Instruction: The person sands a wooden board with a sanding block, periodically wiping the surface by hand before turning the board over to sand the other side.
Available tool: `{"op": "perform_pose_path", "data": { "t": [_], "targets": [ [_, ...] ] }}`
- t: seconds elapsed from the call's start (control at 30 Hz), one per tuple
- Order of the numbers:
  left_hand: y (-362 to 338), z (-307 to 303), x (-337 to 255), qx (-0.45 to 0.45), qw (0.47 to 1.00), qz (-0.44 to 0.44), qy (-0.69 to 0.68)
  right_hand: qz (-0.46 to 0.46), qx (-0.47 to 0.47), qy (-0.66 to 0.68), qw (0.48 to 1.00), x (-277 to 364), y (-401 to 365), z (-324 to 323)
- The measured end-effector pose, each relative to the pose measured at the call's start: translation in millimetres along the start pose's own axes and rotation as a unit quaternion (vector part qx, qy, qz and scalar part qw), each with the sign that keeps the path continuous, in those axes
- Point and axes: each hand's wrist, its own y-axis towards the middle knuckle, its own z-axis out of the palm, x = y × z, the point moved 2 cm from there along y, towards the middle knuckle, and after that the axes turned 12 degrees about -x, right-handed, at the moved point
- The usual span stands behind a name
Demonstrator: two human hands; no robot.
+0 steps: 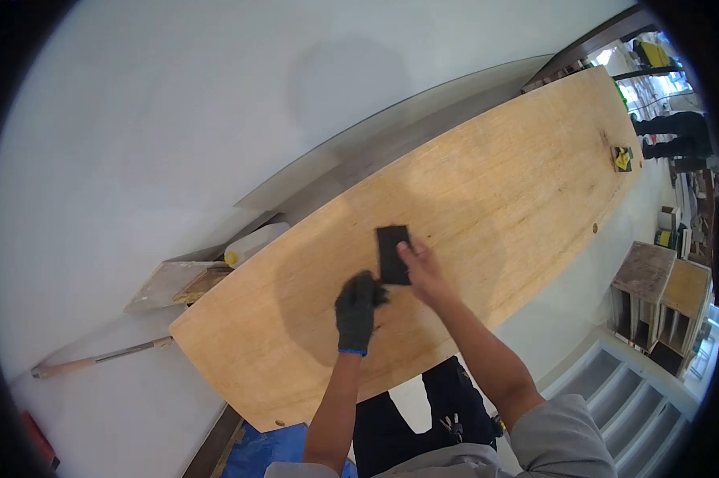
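Note:
A dark rectangular sheet, which looks like sandpaper, is gripped in my bare right hand, thumb lying over its right edge. Just below and left of it is my left hand, in a dark knit glove with a blue cuff. Its fingers are loosely curled and a little apart, right by the sheet's lower corner. Both hands are over a long pale wooden board that slants across the view, with small dark spots and holes on its face.
Near the board's far end lies a small black-and-yellow item. A white bottle with a yellow cap is behind the left part. Wooden boxes and a white slatted rack stand at right. Another person's legs show beyond.

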Motion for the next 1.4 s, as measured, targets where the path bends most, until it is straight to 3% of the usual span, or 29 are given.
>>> {"op": "perform_pose_path", "data": {
  "t": [0.03, 0.1, 0.17, 0.23, 0.27, 0.33, 0.37, 0.47, 0.53, 0.57, 0.6, 0.63, 0.67, 0.7, 0.73, 0.83, 0.93, 1.0, 1.03, 1.07, 1.1, 1.2, 1.23, 1.27, 1.3, 1.33, 1.37, 1.4],
  "targets": [
    [7, 7, -7, -0.046, 0.985, 0.122, 0.113, -0.051, -0.080, -0.100, 0.990, 16, 13, -14],
    [36, 7, -29, -0.172, 0.897, 0.327, 0.242, -0.230, -0.128, -0.253, 0.931, 56, 41, -48],
    [81, 6, -43, -0.214, 0.800, 0.447, 0.339, -0.420, -0.191, -0.371, 0.806, 90, 78, -84],
    [122, 14, -52, -0.234, 0.725, 0.510, 0.400, -0.509, -0.264, -0.518, 0.635, 124, 107, -102],
    [133, 19, -53, -0.242, 0.685, 0.539, 0.426, -0.501, -0.251, -0.510, 0.653, 127, 127, -107],
    [143, 26, -45, -0.203, 0.706, 0.466, 0.494, -0.483, -0.227, -0.496, 0.685, 121, 159, -119],
    [147, 31, -41, -0.182, 0.715, 0.427, 0.523, -0.489, -0.248, -0.501, 0.670, 106, 168, -117],
    [151, 28, -36, -0.171, 0.726, 0.436, 0.504, -0.535, -0.259, -0.485, 0.641, 73, 169, -93],
    [153, 29, -35, -0.173, 0.734, 0.431, 0.495, -0.526, -0.211, -0.477, 0.672, 55, 151, -61],
    [152, 28, -34, -0.171, 0.739, 0.429, 0.491, -0.469, -0.159, -0.540, 0.681, 38, 146, -39],
    [153, 26, -33, -0.167, 0.728, 0.443, 0.495, -0.421, -0.075, -0.493, 0.757, 23, 134, -12],
    [154, 25, -32, -0.165, 0.717, 0.459, 0.499, -0.494, -0.002, -0.474, 0.729, 12, 115, 12],
    [150, 29, -37, -0.173, 0.715, 0.456, 0.500, -0.481, 0.078, -0.518, 0.704, 1, 104, 36],
    [153, 29, -33, -0.157, 0.711, 0.456, 0.512, -0.535, 0.100, -0.539, 0.643, -6, 95, 51],
    [156, 24, -32, -0.141, 0.704, 0.455, 0.526, -0.585, 0.126, -0.554, 0.579, -5, 90, 57],
    [148, 33, -39, -0.155, 0.726, 0.429, 0.515, -0.619, 0.237, -0.574, 0.482, 14, 115, 31],
    [148, 29, -43, -0.165, 0.717, 0.434, 0.520, -0.490, 0.231, -0.559, 0.627, 59, 163, -36],
    [148, 29, -40, -0.167, 0.716, 0.441, 0.515, -0.534, 0.072, -0.609, 0.582, 110, 199, -125],
    [150, 29, -38, -0.168, 0.714, 0.442, 0.516, -0.455, 0.029, -0.541, 0.707, 149, 196, -165],
    [151, 27, -36, -0.168, 0.712, 0.442, 0.519, -0.414, -0.051, -0.540, 0.731, 161, 227, -217],
    [150, 27, -37, -0.167, 0.710, 0.443, 0.521, -0.435, -0.129, -0.572, 0.684, 194, 207, -228],
    [147, 28, -41, -0.164, 0.720, 0.440, 0.512, -0.500, -0.318, -0.556, 0.583, 151, 219, -206],
    [147, 28, -41, -0.165, 0.720, 0.433, 0.517, -0.513, -0.284, -0.514, 0.626, 125, 221, -178],
    [149, 30, -41, -0.170, 0.719, 0.429, 0.519, -0.404, -0.136, -0.551, 0.717, 110, 203, -121],
    [148, 29, -41, -0.168, 0.719, 0.423, 0.526, -0.433, -0.104, -0.516, 0.732, 70, 177, -64],
    [147, 26, -40, -0.164, 0.721, 0.422, 0.524, -0.524, -0.031, -0.542, 0.656, 37, 152, -18],
    [151, 27, -38, -0.163, 0.726, 0.424, 0.517, -0.525, 0.109, -0.521, 0.664, 6, 125, 24],
    [151, 26, -36, -0.159, 0.731, 0.421, 0.513, -0.538, 0.200, -0.518, 0.634, 5, 123, 26]
  ]
}}
